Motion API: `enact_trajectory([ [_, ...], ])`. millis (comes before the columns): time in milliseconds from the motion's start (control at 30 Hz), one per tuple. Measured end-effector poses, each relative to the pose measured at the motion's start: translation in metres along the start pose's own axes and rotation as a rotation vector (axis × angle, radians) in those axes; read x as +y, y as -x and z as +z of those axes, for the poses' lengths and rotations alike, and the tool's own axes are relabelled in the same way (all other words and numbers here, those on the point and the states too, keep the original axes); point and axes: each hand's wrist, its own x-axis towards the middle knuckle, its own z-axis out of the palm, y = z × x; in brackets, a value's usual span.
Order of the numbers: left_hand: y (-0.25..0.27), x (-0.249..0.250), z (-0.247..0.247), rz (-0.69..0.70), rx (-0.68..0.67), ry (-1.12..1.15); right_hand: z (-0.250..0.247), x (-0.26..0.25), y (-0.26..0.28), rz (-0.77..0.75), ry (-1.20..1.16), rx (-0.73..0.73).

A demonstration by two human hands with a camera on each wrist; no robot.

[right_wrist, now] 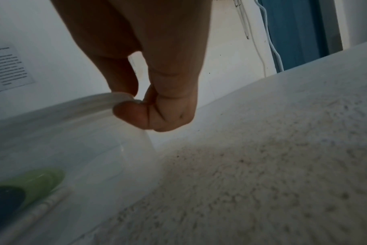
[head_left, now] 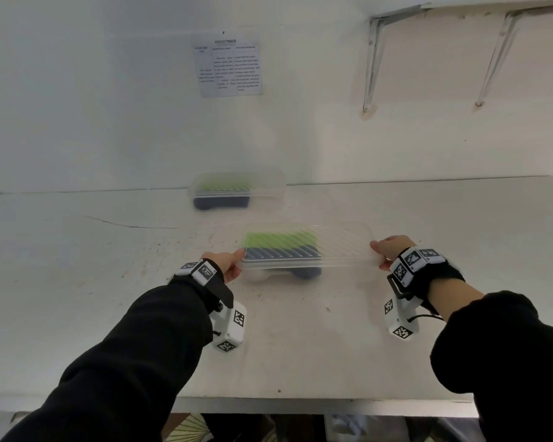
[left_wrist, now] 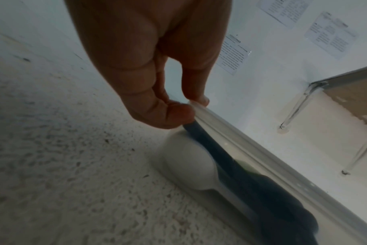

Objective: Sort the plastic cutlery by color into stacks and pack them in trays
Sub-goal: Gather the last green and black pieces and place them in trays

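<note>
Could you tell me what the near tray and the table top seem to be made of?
The near tray looks like thin clear plastic with a ribbed, glossy top: the green and dark cutlery shows through it. The table top looks like white-painted board or laminate, matte, scuffed and speckled with dark marks; which one is unclear.

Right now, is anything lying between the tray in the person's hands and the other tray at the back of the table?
Nothing visible. The left hand and right hand pinch the near tray at its ends; only bare table shows before the far tray.
</note>
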Motion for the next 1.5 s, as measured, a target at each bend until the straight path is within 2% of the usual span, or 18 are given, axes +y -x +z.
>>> enact_trajectory([
  [133, 0.001, 0.000, 0.001, 0.003, -0.029, -0.017, 0.002, -0.002, 0.008, -0.035, 0.077, 0.037],
  [233, 0.003, 0.009, 0.003, -0.014, -0.068, -0.103, 0.000, -0.010, 0.007, -0.019, 0.150, -0.028],
  [300, -0.001, 0.019, 0.006, 0.001, -0.048, -0.211, -0.002, -0.019, 0.001, -0.021, 0.133, -0.070],
  [433, -0.022, 0.039, 0.015, 0.014, -0.091, -0.283, -0.009, -0.036, -0.021, -0.035, 0.118, -0.099],
  [633, -0.060, 0.052, 0.025, -0.013, -0.087, -0.299, -0.002, -0.052, -0.047, -0.032, 0.291, -0.145],
  [767, -0.073, 0.053, 0.027, -0.029, -0.080, -0.267, 0.014, -0.050, -0.056, -0.053, 0.312, -0.073],
  [900, -0.079, 0.053, 0.029, 0.003, -0.025, -0.354, 0.024, -0.047, -0.060, -0.082, 0.334, -0.005],
  [1133, -0.072, 0.049, 0.024, 0.049, -0.119, -0.336, 0.025, -0.045, -0.051, -0.146, 0.408, 0.030],
  [1300, -0.052, 0.050, 0.020, 0.119, -0.130, -0.628, 0.019, -0.036, -0.049, -0.130, 0.359, 0.071],
  [1500, -0.022, 0.026, 0.022, 0.227, 0.028, -0.964, 0.025, -0.020, -0.032, -0.077, 0.339, 0.129],
])
